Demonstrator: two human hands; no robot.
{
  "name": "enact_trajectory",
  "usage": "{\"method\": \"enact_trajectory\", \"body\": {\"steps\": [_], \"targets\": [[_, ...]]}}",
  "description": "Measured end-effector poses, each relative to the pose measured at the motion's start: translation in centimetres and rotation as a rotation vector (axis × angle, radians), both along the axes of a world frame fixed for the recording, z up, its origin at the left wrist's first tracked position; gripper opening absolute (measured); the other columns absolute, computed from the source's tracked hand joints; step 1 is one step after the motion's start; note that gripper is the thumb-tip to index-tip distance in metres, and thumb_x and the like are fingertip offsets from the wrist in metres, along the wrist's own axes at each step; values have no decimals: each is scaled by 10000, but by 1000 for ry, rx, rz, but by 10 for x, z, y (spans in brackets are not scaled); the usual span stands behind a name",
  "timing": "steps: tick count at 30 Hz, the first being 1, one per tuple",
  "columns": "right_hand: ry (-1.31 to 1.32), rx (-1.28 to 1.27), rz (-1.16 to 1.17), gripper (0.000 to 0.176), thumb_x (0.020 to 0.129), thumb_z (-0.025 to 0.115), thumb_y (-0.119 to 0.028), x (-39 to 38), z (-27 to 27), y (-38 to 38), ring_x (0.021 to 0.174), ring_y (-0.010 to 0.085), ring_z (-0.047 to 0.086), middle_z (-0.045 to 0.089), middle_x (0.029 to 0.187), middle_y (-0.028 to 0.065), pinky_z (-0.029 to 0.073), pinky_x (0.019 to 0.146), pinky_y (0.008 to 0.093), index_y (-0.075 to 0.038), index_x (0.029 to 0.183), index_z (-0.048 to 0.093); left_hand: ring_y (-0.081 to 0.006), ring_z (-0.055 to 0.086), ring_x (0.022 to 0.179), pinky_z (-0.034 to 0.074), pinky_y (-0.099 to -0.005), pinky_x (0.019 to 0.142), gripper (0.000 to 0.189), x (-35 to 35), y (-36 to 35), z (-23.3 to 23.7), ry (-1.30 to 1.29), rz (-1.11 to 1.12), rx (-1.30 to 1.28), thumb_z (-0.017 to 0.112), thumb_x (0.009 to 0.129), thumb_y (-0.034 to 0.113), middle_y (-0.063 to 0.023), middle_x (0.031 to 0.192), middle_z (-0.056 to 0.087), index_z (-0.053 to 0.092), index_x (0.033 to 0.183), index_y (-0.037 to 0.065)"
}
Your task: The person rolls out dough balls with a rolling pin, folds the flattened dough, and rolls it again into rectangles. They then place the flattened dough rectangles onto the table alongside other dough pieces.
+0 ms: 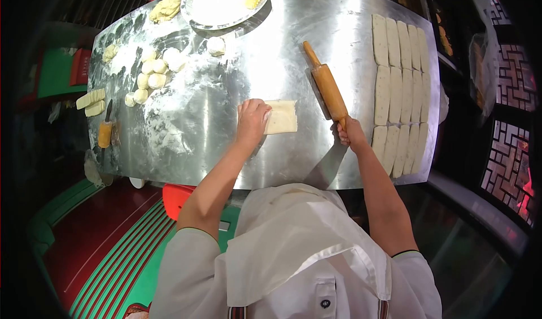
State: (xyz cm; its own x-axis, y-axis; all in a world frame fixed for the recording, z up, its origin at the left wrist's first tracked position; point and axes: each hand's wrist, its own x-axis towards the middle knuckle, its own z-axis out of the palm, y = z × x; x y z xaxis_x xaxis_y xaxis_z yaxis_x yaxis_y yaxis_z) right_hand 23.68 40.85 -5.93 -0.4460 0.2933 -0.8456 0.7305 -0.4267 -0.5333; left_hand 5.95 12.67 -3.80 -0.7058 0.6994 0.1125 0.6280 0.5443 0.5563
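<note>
A flat, roughly rectangular sheet of dough [282, 117] lies on the metal table in front of me. At its left edge my left hand [252, 118] has its fingers curled in on the dough, and the palm side is hidden. My right hand [351, 134] is closed around the near handle of a wooden rolling pin [330, 92]. The pin points away from me at a slant, to the right of the dough sheet, with its shadow along its left side.
Long dough strips [402, 96] lie in three rows along the right side of the metal table [214, 164]. Round dough pieces [151, 70], a larger dough lump [166, 8] and loose flour are at left. A flour bowl [217, 5] stands at the back; a second roller [105, 130] lies far left.
</note>
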Motion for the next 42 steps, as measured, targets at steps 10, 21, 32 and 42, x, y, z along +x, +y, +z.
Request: {"method": "enact_trajectory", "body": {"steps": [10,21,32,42], "targets": [[11,-7,-2,531,1011,360,-479,3,1,1,391,119,301,379,477,-1,272,409,300,-96,672,504,-306,416,1359,340,-469,1079,533,44,-16,3,-129,-405,-68,724,814,141,-109,1413,511,562,1320,101],[37,-44,-11,545,1016,367,-500,4,-1,2,388,116,308,385,481,0,266,402,288,-94,683,512,-309,530,1022,474,-415,856,249,-21,24,2,-122,-285,-140,735,742,29,-101,1014,548,608,957,43],[30,-36,8,537,1033,338,-496,3,2,2,382,100,270,366,492,-11,253,384,276,-98,713,506,-289,547,970,454,-415,861,221,41,-17,-2,29,-254,34,690,750,16,-88,953,576,647,964,52],[32,-56,27,535,1036,345,-471,1,-2,8,390,117,320,400,499,8,290,398,290,-86,707,519,-262,330,1437,180,-530,1175,396,36,26,4,118,-176,-232,579,939,321,-9,1475,491,622,1292,148]]}}
